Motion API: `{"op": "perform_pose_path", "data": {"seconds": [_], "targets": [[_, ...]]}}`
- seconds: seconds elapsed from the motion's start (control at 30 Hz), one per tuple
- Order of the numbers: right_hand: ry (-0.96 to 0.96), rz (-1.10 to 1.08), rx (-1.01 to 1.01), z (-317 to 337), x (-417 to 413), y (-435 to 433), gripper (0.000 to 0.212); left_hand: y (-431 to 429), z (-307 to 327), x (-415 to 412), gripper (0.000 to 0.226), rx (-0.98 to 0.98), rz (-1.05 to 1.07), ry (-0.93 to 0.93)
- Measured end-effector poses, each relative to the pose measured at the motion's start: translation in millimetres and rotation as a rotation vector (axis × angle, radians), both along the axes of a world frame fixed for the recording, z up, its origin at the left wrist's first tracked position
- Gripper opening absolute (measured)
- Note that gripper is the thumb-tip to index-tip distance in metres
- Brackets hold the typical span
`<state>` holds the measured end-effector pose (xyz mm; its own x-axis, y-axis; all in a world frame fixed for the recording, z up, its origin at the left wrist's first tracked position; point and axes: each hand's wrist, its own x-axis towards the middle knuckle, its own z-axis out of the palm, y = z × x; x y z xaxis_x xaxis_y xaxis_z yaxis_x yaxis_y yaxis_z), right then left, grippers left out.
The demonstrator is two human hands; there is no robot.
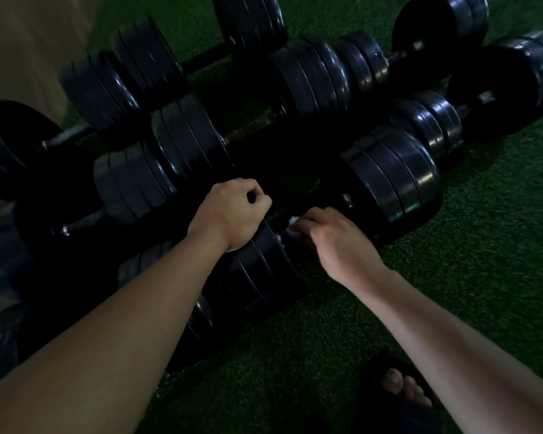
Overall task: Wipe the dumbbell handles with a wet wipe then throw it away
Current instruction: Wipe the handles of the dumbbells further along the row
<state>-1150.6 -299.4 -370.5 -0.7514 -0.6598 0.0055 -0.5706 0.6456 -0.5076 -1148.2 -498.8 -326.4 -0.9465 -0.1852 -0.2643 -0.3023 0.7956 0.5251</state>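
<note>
Dumbbells with black plates lie crowded on green turf, seen dimly from the head view. The right hand pinches a white wet wipe against the nearest dumbbell's handle, between its 2 plate stacks. The left hand is above the near stack, fingers curled; whether they grip anything cannot be told. A sandalled foot shows below.

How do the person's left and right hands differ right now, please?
The left hand is a curled fist with nothing visible in it; the right hand pinches a white wipe. The left sits above a weight plate; the right is at the dumbbell handle. Both are bare.
</note>
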Motion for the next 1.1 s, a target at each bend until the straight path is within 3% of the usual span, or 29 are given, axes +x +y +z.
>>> {"op": "perform_pose_path", "data": {"seconds": [0.17, 0.27, 0.43, 0.57, 0.67, 0.77, 0.93, 1.0, 1.1], "targets": [[0.08, -0.239, 0.071, -1.7, -1.0, 12.6, 0.023, -0.8, 1.2, 0.6, 0.02, 0.006, -0.01, -0.007], [0.033, -0.309, 0.022, -2.7, 5.4, 12.9, 0.021, -1.1, 2.2, 0.0, 0.019, 0.009, -0.026, -0.014], [-0.23, -0.579, -0.251, 11.8, 12.4, 15.8, 0.021, -0.5, 5.7, 1.8, 0.019, 0.058, -0.133, -0.002], [-0.416, -0.703, -0.496, 29.0, 13.7, 17.5, 0.009, 10.5, 17.7, 5.2, 0.031, -0.042, -0.286, 0.06], [-0.569, -0.751, -0.771, 39.4, 11.1, 15.7, 0.006, 37.5, 32.1, 4.5, 0.03, 0.143, -0.28, 0.049], [-0.639, -0.742, -0.861, 48.9, 7.4, 20.2, 0.013, 64.6, 38.9, -3.0, 0.022, 0.344, -0.185, 0.033], [-0.534, -0.636, -0.642, 50.7, 4.8, 41.1, 0.021, 85.3, 40.4, -14.0, 0.015, 0.584, -0.036, 0.005], [-0.436, -0.619, -0.555, 53.3, 5.3, 49.8, 0.022, 88.2, 32.3, -17.3, 0.011, 0.583, 0.021, 0.005], [-0.069, -0.611, -0.386, 50.7, 0.5, 65.9, 0.021, 87.1, 9.2, -29.9, 0.009, 0.416, 0.15, 0.015]]}}
